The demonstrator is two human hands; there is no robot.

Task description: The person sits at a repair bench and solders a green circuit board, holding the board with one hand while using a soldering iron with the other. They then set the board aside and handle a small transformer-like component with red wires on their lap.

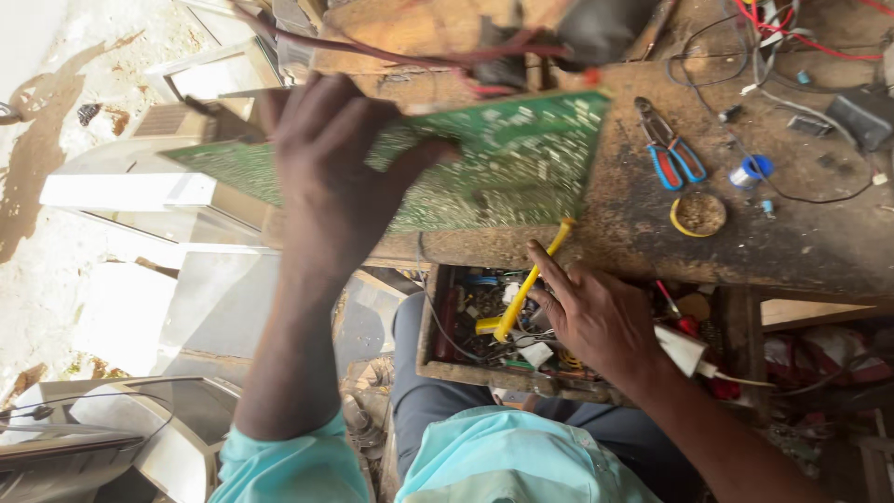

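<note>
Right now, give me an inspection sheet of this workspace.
Surface: worn, dirty brown wooden workbench, stained and dusty.
Job's things: large green printed circuit board, tilted, solder side up; long yellow-handled tool.
Clutter: blue-handled pliers, blue solder spool, round yellow-rimmed tin, open wooden drawer of small parts.
Grippers: left hand grips the board's near edge; right hand holds the yellow tool over the drawer.
Cables: red wires and thin black wires across the bench; white plug by the right wrist.
Surroundings: pale metal casings on the ground at left.
</note>
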